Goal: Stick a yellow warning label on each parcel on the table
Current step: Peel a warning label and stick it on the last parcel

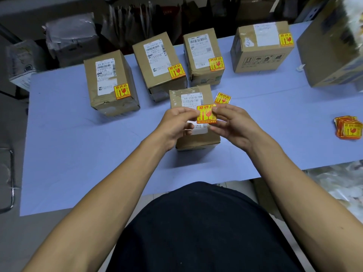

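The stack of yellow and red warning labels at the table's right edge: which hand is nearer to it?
The right hand. It pinches a yellow label over the small cardboard parcel, with the stack of yellow and red warning labels further to its right. The left hand is further away still.

The person wears a plain black garment [196, 228] over the torso; both forearms are bare, without sleeves.
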A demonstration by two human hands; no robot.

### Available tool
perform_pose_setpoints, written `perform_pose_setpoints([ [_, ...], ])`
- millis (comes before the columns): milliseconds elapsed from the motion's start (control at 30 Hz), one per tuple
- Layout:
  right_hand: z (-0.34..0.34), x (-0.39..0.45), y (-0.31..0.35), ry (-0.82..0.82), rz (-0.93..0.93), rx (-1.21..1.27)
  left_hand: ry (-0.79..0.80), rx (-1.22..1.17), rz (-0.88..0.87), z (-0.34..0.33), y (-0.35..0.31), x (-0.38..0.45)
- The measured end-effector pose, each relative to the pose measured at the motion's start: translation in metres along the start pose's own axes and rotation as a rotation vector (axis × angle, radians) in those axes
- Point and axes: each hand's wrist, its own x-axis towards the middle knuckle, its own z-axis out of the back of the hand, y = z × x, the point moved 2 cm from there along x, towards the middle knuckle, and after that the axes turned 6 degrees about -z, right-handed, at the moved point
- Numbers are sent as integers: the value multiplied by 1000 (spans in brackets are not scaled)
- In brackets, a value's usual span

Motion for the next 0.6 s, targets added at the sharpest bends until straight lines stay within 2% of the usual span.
perform_pose_setpoints([
  [100, 6, -1, 1, -20, 15, -59, 30, 24, -16, -7, -2, 1],
  [233, 16, 0, -2, -204, 160, -324, 3, 128, -42, -15, 0, 0],
  [333, 21, 1, -6, -262, 238, -409, -23, 156, -40, -23, 5, -1],
  [600, 36, 10, -16, -327, 247, -626, -66, 292, -25, -26, 19, 4],
])
